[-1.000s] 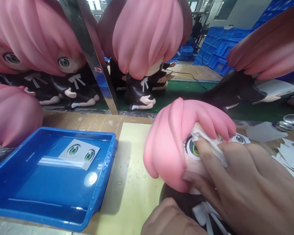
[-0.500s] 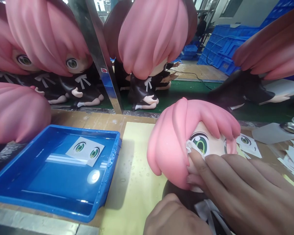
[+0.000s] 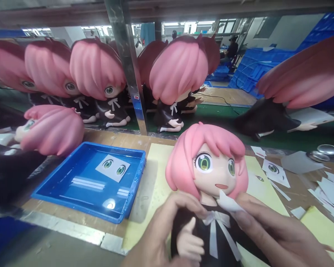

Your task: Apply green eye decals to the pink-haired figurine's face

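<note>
A pink-haired figurine (image 3: 211,163) in a black dress with a white bow faces me, green eyes and an open mouth on its face. My left hand (image 3: 167,222) grips its body at the shoulder, the thumb and fingers curved around it. Pinched in my right hand (image 3: 267,226) is a folded white tissue (image 3: 229,204), its tip just below the figurine's mouth near the chin. Whether the tip touches the chin I cannot tell. To the left, a sheet of printed eye decals (image 3: 113,168) lies in a blue tray (image 3: 143,159) of water.
Similar figurines (image 3: 97,70) line the green conveyor (image 3: 217,115) behind a metal post (image 3: 130,74). Another figurine (image 3: 53,129) lies at the left. Paper scraps (image 3: 328,196), a cut eye decal (image 3: 275,172) and a round metal object (image 3: 326,149) are at the right. Yellow sheeting (image 3: 158,155) covers the bench.
My right hand has moved the tissue from beside the figurine's eye down to near its chin. The figurine's head now sits more upright and faces me. My view has tilted up.
</note>
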A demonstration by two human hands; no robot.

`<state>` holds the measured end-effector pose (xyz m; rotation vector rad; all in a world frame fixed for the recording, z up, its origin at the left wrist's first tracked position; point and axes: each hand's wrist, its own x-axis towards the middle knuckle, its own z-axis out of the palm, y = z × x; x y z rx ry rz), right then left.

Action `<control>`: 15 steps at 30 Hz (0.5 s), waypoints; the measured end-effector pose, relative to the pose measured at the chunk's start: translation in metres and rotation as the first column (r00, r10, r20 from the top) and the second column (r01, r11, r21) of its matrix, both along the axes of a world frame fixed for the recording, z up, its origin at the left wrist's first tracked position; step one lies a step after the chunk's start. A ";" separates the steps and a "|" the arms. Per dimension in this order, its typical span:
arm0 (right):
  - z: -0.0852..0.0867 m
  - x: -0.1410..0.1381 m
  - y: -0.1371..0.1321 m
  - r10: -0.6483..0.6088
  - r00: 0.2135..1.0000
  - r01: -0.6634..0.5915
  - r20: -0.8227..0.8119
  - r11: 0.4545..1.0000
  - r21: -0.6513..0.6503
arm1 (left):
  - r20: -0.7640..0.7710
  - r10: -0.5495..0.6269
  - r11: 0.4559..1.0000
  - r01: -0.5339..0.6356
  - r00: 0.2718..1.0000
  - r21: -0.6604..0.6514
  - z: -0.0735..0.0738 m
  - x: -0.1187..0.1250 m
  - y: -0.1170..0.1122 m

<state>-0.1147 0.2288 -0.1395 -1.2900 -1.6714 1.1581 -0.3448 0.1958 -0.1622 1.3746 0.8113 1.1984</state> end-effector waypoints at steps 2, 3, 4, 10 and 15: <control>0.001 -0.005 0.004 0.004 0.975 -0.056 -0.224 0.972 -0.228 | 0.080 0.013 0.977 0.004 0.997 -0.211 0.016 -0.004 0.004; 0.003 -0.009 0.007 0.012 0.943 -0.107 -0.334 0.958 -0.265 | 0.086 0.030 0.954 -0.003 0.996 -0.298 0.024 -0.005 0.008; 0.006 -0.014 0.010 0.010 0.905 -0.142 -0.426 0.949 -0.281 | 0.083 0.031 0.935 0.000 0.996 -0.354 0.031 -0.006 0.011; 0.036 -0.051 0.008 -0.165 0.807 -0.109 -0.568 0.902 -0.418 | 0.063 -0.153 0.911 0.165 0.986 -0.378 0.054 -0.019 0.034; 0.040 -0.066 0.005 -0.131 0.871 0.021 -0.473 0.973 -0.229 | 0.082 -0.197 0.921 0.213 0.977 -0.327 0.059 -0.029 0.043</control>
